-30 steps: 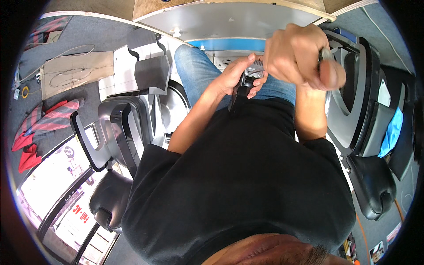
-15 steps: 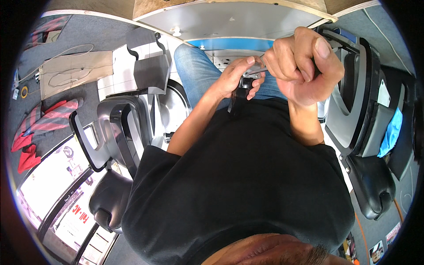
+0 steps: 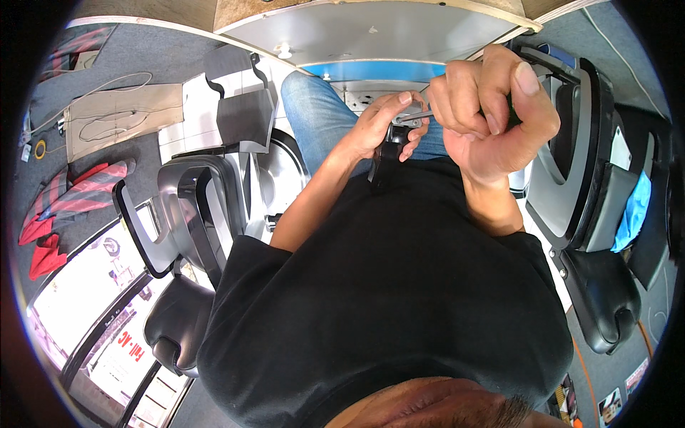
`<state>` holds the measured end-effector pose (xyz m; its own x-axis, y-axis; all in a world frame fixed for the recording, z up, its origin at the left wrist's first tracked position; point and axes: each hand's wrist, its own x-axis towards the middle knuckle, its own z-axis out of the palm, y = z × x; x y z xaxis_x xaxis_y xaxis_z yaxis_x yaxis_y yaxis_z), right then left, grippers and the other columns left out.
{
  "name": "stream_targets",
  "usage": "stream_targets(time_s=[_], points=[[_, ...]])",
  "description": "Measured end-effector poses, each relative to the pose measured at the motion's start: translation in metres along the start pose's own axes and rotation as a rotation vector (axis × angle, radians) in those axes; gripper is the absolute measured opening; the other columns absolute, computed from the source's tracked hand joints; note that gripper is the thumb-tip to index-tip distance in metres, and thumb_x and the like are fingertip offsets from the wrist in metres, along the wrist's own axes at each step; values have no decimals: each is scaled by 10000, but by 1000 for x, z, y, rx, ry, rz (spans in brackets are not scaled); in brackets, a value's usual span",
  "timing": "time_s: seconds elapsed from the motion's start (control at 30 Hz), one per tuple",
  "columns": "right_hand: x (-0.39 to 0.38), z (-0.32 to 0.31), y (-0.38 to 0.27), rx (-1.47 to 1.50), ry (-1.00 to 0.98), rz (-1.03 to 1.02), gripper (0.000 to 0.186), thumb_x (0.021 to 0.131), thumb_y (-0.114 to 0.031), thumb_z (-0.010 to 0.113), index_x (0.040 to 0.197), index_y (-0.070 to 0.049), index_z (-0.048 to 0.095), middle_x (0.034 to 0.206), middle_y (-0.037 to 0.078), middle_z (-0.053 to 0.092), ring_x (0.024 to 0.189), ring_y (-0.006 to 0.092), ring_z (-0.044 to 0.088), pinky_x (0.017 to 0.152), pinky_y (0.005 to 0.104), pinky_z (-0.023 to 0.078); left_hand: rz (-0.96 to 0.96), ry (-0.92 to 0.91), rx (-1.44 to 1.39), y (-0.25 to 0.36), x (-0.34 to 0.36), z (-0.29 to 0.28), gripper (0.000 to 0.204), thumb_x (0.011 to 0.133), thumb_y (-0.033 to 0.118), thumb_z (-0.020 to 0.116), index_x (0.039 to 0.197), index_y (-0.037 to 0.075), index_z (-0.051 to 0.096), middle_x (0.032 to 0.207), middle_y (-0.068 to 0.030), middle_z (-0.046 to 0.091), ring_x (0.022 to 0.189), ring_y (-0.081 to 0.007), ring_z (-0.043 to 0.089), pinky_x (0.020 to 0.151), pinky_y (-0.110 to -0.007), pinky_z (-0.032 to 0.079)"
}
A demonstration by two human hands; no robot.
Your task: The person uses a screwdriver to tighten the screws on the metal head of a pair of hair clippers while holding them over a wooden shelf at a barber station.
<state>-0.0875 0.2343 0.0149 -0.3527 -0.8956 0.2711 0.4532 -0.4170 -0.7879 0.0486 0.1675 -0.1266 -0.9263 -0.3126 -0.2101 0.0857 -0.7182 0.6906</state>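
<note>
My left hand (image 3: 377,127) is closed around a black hair clipper (image 3: 392,148) in front of my chest. The clipper's metal blade end (image 3: 408,122) faces up and away from me, with the thumb along its side. My right hand (image 3: 494,118) is raised just to the right, its fingers curled tight around the handle of a thin metal screwdriver. The screwdriver's shaft (image 3: 422,115) sticks out to the left and reaches the clipper's blade end. Most of the handle is hidden in my fist, and I cannot tell exactly where the tip sits.
A grey cabinet panel (image 3: 371,32) stands ahead of my knees. Black and silver barber chairs flank me, one left (image 3: 203,185) and one right (image 3: 592,214). A blue cloth (image 3: 632,212) hangs on the right chair. Cardboard (image 3: 128,118) and a striped cloth (image 3: 93,187) lie on the floor at left.
My right hand has shifted slightly right and turned a little, and more of the screwdriver shaft shows. The left hand and the hair clipper stay in place.
</note>
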Motion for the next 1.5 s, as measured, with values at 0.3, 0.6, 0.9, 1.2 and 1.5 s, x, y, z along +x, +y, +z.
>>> stream_targets(time_s=[0.3,0.6,0.9,1.2,1.5], points=[[1,-5,6,-10,51,-48,423,1050,-347,383,674,-159,342,506,-24,310,464,83,164,460,282,186,43,46,-8,-1,-1,-6,486,1100,497,465,1074,23,569,709,-83,538,534,-170,578,438,-298,483],[5,-7,6,-53,-251,-15,394,970,-302,519,648,-110,399,508,-17,340,446,101,252,453,309,208,50,-19,28,-6,6,-14,506,1107,473,457,1156,-12,591,717,-80,534,539,-176,582,448,-311,494],[22,-21,3,201,-674,178,384,803,-187,703,581,-59,416,520,15,403,467,121,363,457,333,233,49,-109,-8,-3,8,-16,510,1120,453,433,1137,-30,595,739,-80,551,552,-184,593,465,-311,506],[11,-16,15,20,-149,77,468,1086,-418,373,703,-148,366,533,-23,332,472,79,184,470,282,199,16,36,20,-2,1,-9,506,1111,474,439,1045,-5,587,711,-66,536,532,-165,574,453,-305,500],[6,-18,22,129,54,4,468,1077,-431,356,700,-154,344,532,-23,308,473,92,179,477,294,201,83,49,-27,-2,1,-17,509,1109,497,434,1035,9,560,713,-80,538,525,-171,580,451,-304,497]])
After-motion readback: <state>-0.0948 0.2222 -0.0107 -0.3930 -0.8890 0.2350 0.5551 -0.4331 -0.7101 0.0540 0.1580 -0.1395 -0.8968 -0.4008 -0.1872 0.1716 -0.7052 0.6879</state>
